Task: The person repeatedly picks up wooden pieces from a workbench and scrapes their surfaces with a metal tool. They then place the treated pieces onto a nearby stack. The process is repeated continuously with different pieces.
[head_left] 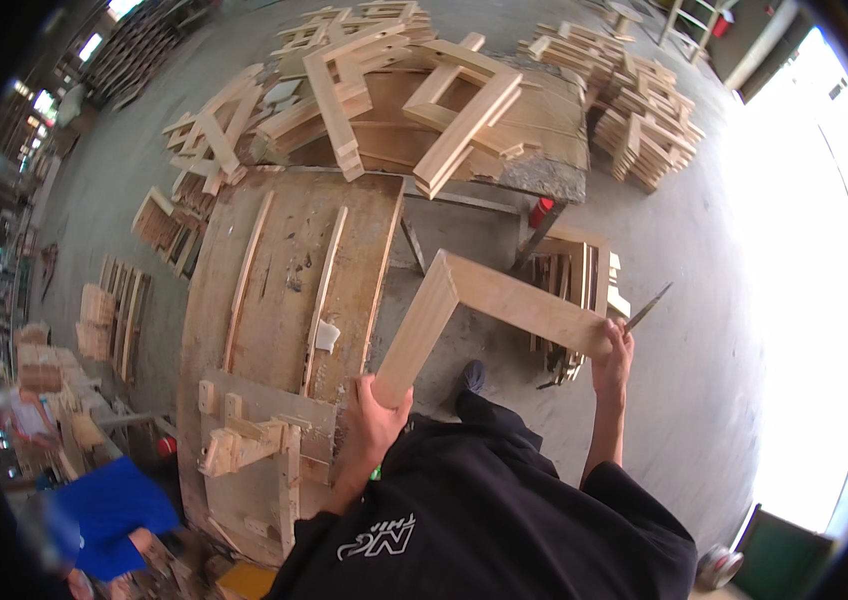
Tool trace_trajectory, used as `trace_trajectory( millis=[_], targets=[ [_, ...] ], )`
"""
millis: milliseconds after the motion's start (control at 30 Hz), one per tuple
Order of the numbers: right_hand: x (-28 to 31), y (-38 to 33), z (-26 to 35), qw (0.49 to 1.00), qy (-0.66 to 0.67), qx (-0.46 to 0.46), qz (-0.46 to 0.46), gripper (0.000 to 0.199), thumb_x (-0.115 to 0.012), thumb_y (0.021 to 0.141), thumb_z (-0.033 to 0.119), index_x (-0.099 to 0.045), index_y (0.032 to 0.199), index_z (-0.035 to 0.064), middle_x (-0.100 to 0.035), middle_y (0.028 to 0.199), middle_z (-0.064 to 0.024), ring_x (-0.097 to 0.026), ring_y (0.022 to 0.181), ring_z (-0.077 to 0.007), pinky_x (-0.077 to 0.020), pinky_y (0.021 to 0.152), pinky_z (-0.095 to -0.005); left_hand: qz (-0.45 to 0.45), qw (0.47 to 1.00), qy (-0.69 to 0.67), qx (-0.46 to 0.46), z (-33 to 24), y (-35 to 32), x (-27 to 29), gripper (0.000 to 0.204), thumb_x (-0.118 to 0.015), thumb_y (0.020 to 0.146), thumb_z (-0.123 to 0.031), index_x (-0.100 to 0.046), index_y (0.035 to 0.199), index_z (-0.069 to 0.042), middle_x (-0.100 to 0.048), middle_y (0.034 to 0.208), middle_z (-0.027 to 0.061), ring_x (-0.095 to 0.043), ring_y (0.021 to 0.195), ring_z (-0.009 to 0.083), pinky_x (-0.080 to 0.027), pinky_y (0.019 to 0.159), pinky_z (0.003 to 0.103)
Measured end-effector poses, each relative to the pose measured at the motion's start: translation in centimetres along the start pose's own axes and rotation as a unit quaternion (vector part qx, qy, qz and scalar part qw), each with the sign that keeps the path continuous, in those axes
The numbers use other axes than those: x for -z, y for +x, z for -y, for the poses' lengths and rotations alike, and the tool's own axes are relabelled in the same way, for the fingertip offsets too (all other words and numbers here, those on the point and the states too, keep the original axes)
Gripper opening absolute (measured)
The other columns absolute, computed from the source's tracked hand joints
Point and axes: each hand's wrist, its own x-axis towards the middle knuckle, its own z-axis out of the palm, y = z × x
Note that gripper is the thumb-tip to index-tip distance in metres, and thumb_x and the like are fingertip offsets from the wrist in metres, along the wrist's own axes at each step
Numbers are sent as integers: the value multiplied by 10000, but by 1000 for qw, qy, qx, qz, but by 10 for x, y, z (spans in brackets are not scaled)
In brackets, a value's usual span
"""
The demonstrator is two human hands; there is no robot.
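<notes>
Two pale boards joined at a mitred corner make an L-shaped wooden frame piece (519, 298), held up in front of my body with the corner pointing away. My left hand (376, 418) is closed around the lower end of its left board. At the end of the right board, my right hand (614, 362) grips the wood. A thin pointed tool (650, 307), dark and blade-like, also sticks out from my right hand; its handle is hidden by the fingers, so I cannot tell its exact kind.
On my left stands a wooden workbench (284, 250) with long strips and a wooden jig (244, 445). Ahead, a worn table (554, 130) carries several wooden frames (474, 110). More frames are stacked on the floor (644, 125). A person in blue (114, 515) is at the lower left.
</notes>
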Motion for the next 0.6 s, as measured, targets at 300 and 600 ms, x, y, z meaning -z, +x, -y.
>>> trace_trajectory(
  millis=[300, 600],
  targets=[
    [-74, 111, 29, 999, 25, 47, 2, 179, -666, 871, 156, -539, 979, 93, -533, 900, 33, -523, 858, -84, -449, 769, -260, -120, 990, -1, -75, -23, 120, -15, 499, -800, 693, -223, -482, 1019, -17, -555, 906, 176, -585, 810, 388, -496, 663, 466],
    [-118, 227, 61, 973, -142, 131, 129, 371, -474, 974, 300, -632, 919, -31, -685, 885, -151, -649, 849, -238, -486, 802, -351, -124, 981, -2, -150, -15, 281, -4, 563, -821, 607, -139, -513, 1073, -68, -571, 937, 132, -600, 851, 367, -514, 690, 448]
  ],
)
